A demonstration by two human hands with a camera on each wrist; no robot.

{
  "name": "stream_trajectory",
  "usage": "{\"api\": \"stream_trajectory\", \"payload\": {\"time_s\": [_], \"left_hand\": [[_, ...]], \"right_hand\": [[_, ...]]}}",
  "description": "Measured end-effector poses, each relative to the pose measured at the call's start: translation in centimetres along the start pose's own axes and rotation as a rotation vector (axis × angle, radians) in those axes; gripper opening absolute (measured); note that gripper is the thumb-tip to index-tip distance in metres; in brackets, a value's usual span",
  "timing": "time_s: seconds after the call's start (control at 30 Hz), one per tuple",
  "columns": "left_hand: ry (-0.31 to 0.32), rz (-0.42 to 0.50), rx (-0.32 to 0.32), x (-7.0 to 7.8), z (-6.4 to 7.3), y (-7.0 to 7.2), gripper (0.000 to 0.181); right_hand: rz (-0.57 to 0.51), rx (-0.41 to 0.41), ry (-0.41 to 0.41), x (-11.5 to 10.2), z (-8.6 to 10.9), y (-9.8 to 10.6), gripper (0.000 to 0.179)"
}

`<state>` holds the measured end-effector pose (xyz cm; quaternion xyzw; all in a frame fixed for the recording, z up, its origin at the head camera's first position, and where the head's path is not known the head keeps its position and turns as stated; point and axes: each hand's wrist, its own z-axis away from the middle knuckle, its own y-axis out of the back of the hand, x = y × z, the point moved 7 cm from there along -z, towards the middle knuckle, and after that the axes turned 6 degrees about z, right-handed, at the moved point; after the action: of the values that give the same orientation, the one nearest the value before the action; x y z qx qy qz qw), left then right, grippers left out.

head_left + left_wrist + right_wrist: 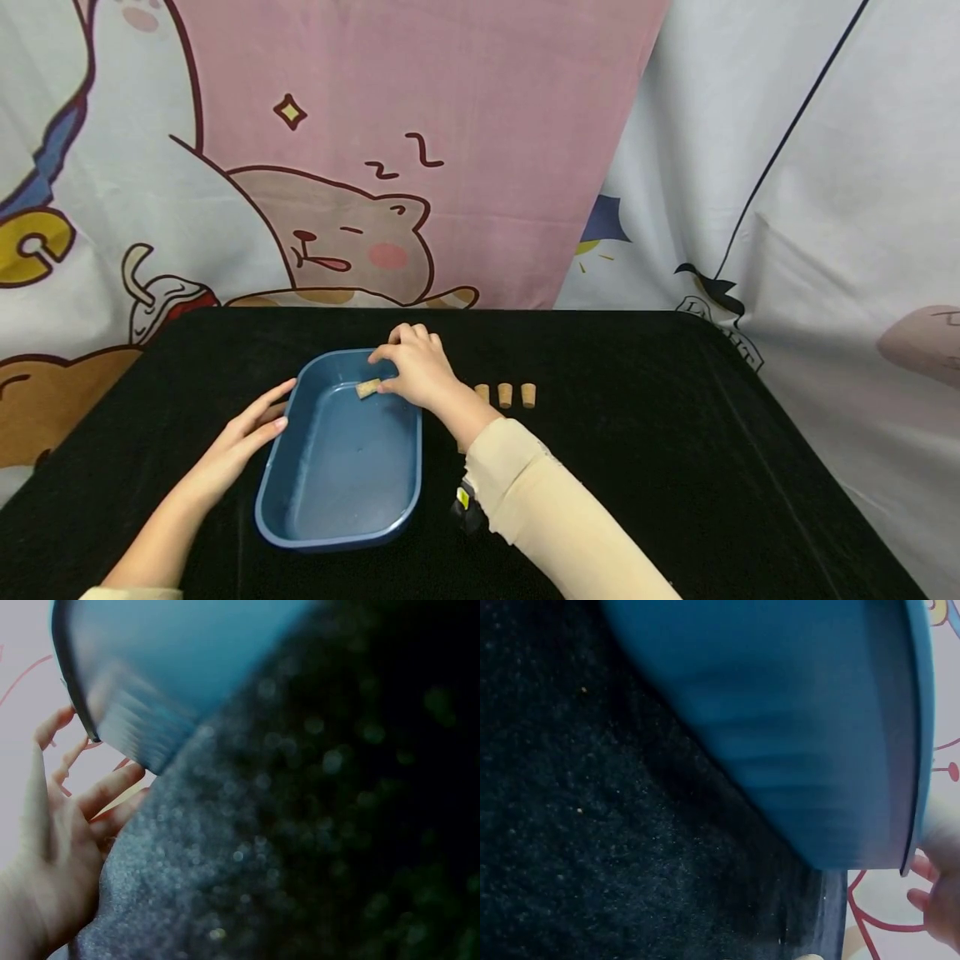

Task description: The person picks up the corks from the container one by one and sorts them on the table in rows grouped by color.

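A blue plastic basin (pixel 345 467) stands on the black cloth. My left hand (pixel 243 429) rests against its left side, fingers nearly straight, the fingertips at the rim; in the left wrist view they touch the basin wall (pixel 150 720). Over the basin's far right corner is my right hand (pixel 420 367), its thumb and index finger spread apart. A cork stopper (pixel 367 388) lies tilted by the thumb tip, inside the basin's outline; the index fingertip is clear of it. The right wrist view shows the basin's outer wall (pixel 780 750) and part of that hand (pixel 941 892).
Three cork stoppers (pixel 506 395) stand in a row right of the basin, the leftmost partly behind the right forearm. Another tan bit shows at the sleeve's edge. The black-covered table (pixel 675 467) meets a printed cloth backdrop (pixel 510 125).
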<state>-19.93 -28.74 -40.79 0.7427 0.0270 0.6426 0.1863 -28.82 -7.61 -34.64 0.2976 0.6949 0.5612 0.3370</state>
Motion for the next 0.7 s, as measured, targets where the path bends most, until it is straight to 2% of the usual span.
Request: {"api": "stream_trajectory", "payload": {"time_s": [0.23,0.53,0.7], "left_hand": [[-0.012,0.008,-0.004,0.1,0.1,0.1,0.053],[-0.029,0.002,-0.008,0.2,0.1,0.6,0.052],[-0.024,0.019,-0.012,0.1,-0.2,0.2,0.053]], "right_hand": [[0.062,-0.062,-0.008,-0.3,-0.4,-0.8,0.042],[0.169,-0.059,0.008,-1.1,-1.7,-1.7,0.039],[0.270,-0.079,0.022,-0.9,-2.3,-2.3,0.038]]}}
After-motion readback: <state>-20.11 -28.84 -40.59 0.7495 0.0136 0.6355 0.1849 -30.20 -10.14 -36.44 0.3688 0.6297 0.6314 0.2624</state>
